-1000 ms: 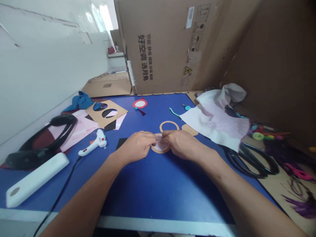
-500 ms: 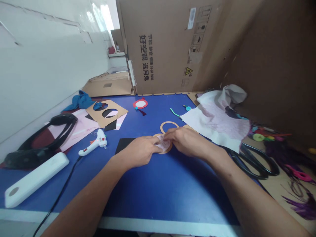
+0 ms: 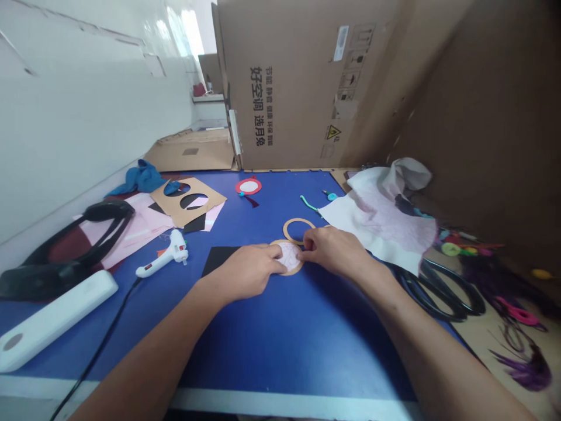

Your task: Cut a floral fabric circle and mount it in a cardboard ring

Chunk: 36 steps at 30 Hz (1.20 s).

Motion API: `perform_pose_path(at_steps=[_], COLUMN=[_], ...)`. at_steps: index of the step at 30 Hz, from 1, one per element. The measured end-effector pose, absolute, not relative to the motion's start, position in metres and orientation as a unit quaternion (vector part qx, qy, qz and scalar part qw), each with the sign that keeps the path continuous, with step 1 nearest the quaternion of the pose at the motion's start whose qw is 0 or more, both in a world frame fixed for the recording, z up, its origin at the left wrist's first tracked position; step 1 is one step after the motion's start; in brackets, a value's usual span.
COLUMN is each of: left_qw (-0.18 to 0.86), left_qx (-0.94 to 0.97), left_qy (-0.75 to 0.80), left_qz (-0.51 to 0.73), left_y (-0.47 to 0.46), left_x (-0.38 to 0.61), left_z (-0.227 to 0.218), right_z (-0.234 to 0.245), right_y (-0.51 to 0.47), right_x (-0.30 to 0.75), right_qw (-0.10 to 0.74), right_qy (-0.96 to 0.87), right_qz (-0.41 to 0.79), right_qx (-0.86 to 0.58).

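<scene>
Bright light glares off the white wall at upper left; the frame edges bow with wide-angle distortion, and soft shadow falls below the right hand.

Two hands are over the table: the left hand and the right hand. There are two cardboard rings: the far ring and the near ring, which holds one pink fabric disc. To the left are one hot glue gun and one cardboard template with two round holes. To the right is one pair of black-handled scissors.
</scene>
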<state>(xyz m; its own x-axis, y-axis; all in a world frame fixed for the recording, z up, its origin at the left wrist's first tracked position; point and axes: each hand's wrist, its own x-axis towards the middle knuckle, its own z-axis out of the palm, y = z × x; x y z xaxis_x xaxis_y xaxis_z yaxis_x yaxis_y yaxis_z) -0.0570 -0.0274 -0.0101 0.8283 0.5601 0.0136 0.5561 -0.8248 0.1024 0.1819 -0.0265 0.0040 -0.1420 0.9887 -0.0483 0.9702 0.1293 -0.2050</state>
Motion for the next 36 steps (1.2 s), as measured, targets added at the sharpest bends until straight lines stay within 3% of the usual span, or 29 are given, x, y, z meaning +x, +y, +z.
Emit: perform_pose_path(at_steps=[4, 19, 26, 30, 36], left_qw=[0.046, 0.083, 0.131, 0.151, 0.15], left_qx=[0.957, 0.956, 0.94, 0.91, 0.905], left_qy=[0.288, 0.28, 0.3, 0.36, 0.382], left_qz=[0.008, 0.028, 0.093, 0.143, 0.11], left_y=[-0.027, -0.024, -0.021, -0.014, -0.007], left_x=[-0.057, -0.058, -0.064, -0.07, -0.075], left_z=[-0.009, -0.009, -0.004, 0.002, -0.005], right_z=[0.008, -0.005, -0.004, -0.006, -0.005], right_y=[-0.024, -0.023, -0.025, -0.026, -0.027], right_x=[0.19, 0.183, 0.181, 0.178, 0.168], right_qw=[0.089, 0.107, 0.119, 0.167, 0.309], right_qy=[-0.726, -0.763, -0.766, -0.783, -0.77], right_qz=[0.087, 0.107, 0.111, 0.137, 0.251], right_qx=[-0.677, -0.628, -0.622, -0.583, -0.498])
